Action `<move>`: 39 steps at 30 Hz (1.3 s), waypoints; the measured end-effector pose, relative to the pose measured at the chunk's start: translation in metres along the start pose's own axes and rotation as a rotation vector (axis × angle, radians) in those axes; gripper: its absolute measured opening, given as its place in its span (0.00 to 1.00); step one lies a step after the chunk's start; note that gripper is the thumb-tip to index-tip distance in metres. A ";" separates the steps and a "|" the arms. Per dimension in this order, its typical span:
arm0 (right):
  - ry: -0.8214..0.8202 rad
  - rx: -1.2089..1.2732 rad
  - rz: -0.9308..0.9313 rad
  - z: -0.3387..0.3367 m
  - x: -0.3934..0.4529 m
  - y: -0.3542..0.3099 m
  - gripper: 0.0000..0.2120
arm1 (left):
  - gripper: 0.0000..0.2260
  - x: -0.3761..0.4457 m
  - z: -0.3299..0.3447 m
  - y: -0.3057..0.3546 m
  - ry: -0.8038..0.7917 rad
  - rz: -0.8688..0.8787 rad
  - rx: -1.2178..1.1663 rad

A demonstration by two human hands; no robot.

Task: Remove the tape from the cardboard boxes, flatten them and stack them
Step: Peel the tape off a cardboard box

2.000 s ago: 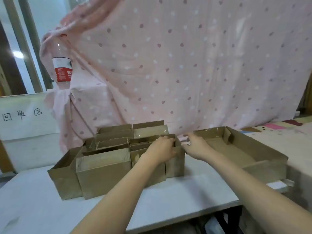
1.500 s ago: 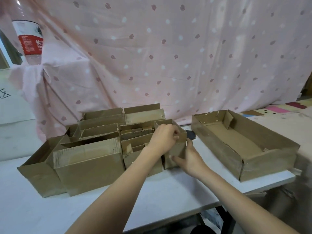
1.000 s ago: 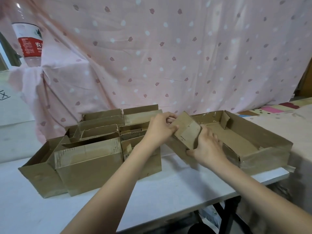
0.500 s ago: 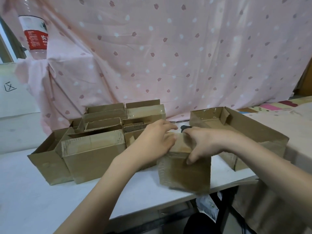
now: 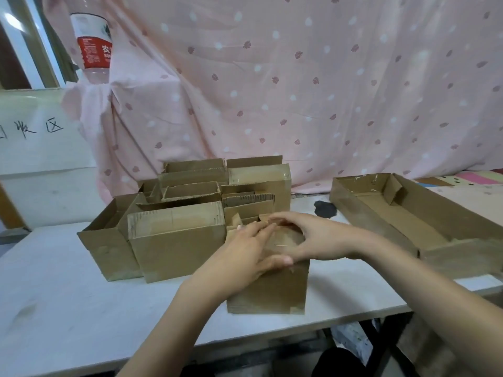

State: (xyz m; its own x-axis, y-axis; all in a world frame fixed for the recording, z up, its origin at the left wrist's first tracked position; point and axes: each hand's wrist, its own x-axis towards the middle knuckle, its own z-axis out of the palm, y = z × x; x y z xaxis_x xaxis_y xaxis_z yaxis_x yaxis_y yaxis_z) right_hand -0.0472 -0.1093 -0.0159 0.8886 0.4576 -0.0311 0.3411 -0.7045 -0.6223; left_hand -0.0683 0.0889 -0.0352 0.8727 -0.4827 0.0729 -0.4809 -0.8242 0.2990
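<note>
As both hands meet atop the box (image 5: 268, 288) at centre frame, the left hand (image 5: 242, 257) lies flat — the right hand (image 5: 313, 238) curls over its top, apparently pinching tape.

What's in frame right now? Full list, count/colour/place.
small box: 1, brown, standing at the table's front edge, under both hands
cluster of boxes: several, exact count unclear, brown, open-topped, left of centre
long shallow box: 1, brown, open, right end of table
table: 1, white
dark smudge: 1, black, on the table between cluster and long box
curtain: 1, pink, dotted, behind the table
bottle: 1, clear with red label, upper left
white board: 1, handwritten, far left
left hand: on the small box's top
right hand: fingers curved over the box top
</note>
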 end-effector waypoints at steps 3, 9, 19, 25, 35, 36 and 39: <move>0.106 0.181 0.046 -0.007 -0.005 0.007 0.26 | 0.39 -0.004 0.004 -0.005 -0.001 0.003 0.008; 0.298 0.184 0.095 -0.002 -0.003 0.027 0.07 | 0.36 0.000 0.002 0.010 0.030 -0.008 0.121; 0.298 0.203 0.061 -0.010 0.006 0.029 0.05 | 0.40 0.010 0.025 0.016 0.184 0.020 0.319; 0.218 0.087 0.060 -0.019 0.015 0.023 0.05 | 0.41 0.014 0.033 0.009 0.166 0.042 0.325; 0.258 0.093 0.012 -0.011 0.016 0.031 0.06 | 0.40 0.015 0.036 0.006 0.188 0.043 0.345; 0.267 0.118 0.008 -0.010 0.016 0.032 0.06 | 0.41 0.015 0.036 0.006 0.185 0.042 0.347; 0.283 0.173 0.004 -0.008 0.014 0.037 0.06 | 0.41 0.016 0.035 0.006 0.174 0.039 0.350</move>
State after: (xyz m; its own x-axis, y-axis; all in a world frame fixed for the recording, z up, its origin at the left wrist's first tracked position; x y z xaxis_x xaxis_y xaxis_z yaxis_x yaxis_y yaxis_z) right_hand -0.0202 -0.1335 -0.0335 0.9480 0.2692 0.1696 0.3019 -0.5922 -0.7471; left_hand -0.0606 0.0659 -0.0652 0.8400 -0.4832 0.2467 -0.4876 -0.8718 -0.0474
